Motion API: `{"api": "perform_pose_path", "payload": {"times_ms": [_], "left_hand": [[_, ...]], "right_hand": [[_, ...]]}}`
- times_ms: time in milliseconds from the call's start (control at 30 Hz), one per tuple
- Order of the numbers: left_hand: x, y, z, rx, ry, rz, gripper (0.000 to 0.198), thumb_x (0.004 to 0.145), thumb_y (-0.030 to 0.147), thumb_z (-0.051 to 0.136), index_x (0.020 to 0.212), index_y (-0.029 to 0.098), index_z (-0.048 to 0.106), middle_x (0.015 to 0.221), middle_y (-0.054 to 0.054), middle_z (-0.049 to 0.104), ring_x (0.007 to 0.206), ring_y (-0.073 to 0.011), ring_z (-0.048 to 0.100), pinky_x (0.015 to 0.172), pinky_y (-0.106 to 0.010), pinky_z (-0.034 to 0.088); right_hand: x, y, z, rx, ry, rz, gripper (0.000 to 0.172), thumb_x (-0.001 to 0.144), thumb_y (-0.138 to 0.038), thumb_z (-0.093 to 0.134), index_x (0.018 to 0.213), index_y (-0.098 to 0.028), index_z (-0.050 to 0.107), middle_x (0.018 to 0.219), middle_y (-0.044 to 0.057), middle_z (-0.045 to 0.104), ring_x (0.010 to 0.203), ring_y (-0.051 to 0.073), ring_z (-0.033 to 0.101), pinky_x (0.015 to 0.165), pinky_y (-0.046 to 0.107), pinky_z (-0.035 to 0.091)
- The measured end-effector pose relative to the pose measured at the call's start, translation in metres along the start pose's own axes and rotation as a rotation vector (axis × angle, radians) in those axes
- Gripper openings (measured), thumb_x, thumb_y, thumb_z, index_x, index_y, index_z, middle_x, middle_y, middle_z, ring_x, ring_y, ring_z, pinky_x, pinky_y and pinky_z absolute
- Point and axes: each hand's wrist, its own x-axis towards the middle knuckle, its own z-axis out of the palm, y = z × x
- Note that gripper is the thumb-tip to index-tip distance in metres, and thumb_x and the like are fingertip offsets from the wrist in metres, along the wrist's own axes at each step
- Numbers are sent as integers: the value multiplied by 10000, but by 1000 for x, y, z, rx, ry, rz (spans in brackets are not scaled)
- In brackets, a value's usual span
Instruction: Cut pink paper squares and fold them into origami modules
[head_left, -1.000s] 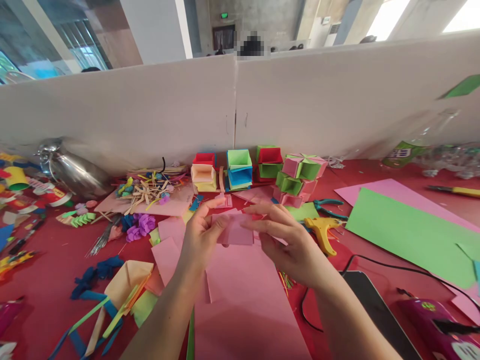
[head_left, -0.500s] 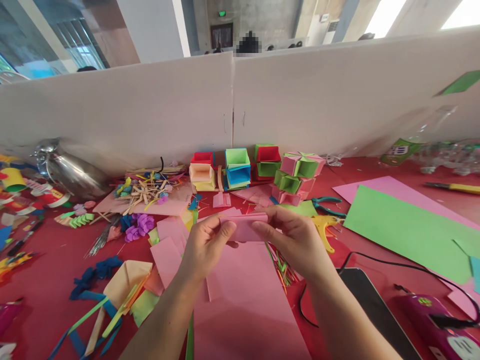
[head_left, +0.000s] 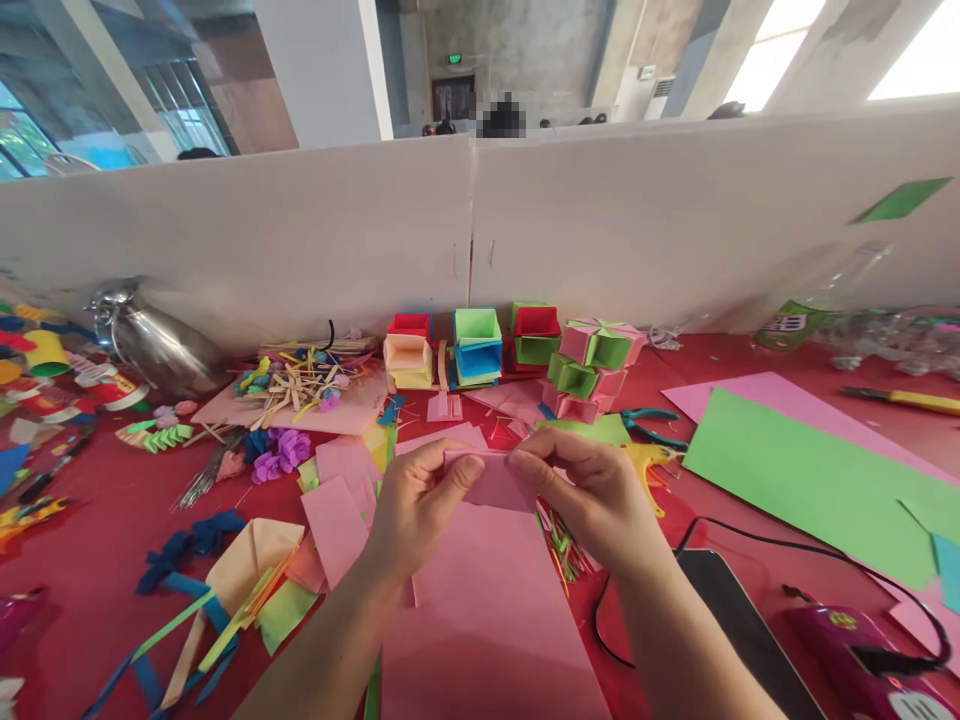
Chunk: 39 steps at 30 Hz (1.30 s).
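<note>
Between my two hands is a small piece of pink paper (head_left: 501, 484) with a fold along its top edge. My left hand (head_left: 427, 500) pinches its left end between thumb and fingers. The right end is pinched the same way by my right hand (head_left: 581, 490). Below them a large pink paper sheet (head_left: 487, 640) lies on the red table. Smaller pink paper pieces (head_left: 339, 520) lie left of my left hand. Past my right hand are a yellow glue gun (head_left: 651, 468) and pliers with teal handles (head_left: 651, 418).
Folded paper boxes (head_left: 477, 345) and a pink-green paper stack (head_left: 592, 365) stand by the white partition (head_left: 300, 240). Craft sticks (head_left: 292, 385) and a metal jug (head_left: 161, 340) are left. Green paper (head_left: 810, 480), a black cable (head_left: 795, 545) and a dark flat device (head_left: 739, 620) lie right.
The held paper now tilts so more of its face shows below the fold, and my right thumb has shifted slightly along the top edge. The view has tipped slightly upward.
</note>
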Motion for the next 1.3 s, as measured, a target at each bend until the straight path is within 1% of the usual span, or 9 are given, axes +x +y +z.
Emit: {"api": "perform_pose_path", "payload": {"times_ms": [100,200,400,600,733,867,1067,1200,1300], "left_hand": [[-1,1,0,4,-46,2,310,844,425,537,704,163,624,625,0,546,613,-126,471,536,-214,348],[-3,1,3,-6,-79,-4,289,851,419,530,748,167,627,649,0,556,614,-120,471,534,-210,347],[-9,0,7,42,-9,13,224,820,372,582,755,170,653,608,11,565,572,-109,462,516,-205,338],[-8,1,4,46,13,-25,247,806,367,588,678,159,614,565,32,495,534,-91,397,503,-202,304],[-4,-3,3,-138,-6,-158,306,751,440,645,690,142,614,535,41,447,500,-75,366,478,-191,283],[-3,-6,4,-490,-109,-223,441,681,467,717,979,154,626,664,1,570,573,-105,491,551,-214,386],[-9,-2,12,-430,-153,-104,412,842,440,554,1128,149,609,941,-94,660,852,-207,593,786,-312,448],[-12,5,12,-229,-12,73,329,901,401,462,1056,178,649,1091,-90,625,1019,-220,558,887,-305,418],[-14,9,11,-158,1,143,287,911,361,456,997,192,671,1159,-83,598,1073,-212,543,896,-291,424]], "right_hand": [[0,-3,0,-79,-51,-34,177,828,-312,572,729,-182,640,629,5,593,574,116,507,523,230,402],[-2,-6,0,-119,-33,-52,160,813,-255,576,686,-181,639,601,-4,583,562,109,498,523,225,393],[-6,-10,4,-112,-54,-28,188,793,-210,552,611,-173,579,547,-25,513,537,101,448,499,221,363],[-5,-9,1,-150,-168,4,198,816,-259,538,654,-173,615,608,-8,582,569,109,490,510,217,380],[-3,-2,-2,-117,-218,84,266,851,-325,504,656,-170,597,581,-10,542,540,106,474,493,218,376],[2,7,-1,12,-151,126,318,863,-384,497,629,-172,539,564,-19,502,522,95,459,480,207,373],[5,10,4,161,-151,98,306,855,-411,512,659,-176,518,603,-19,509,533,95,470,492,209,394],[0,4,5,-19,-152,12,279,869,-354,518,661,-177,576,618,-13,576,594,108,510,569,220,396],[-3,0,4,-106,-137,-69,228,860,-318,544,695,-185,628,691,-7,631,662,120,550,624,222,409]]}}
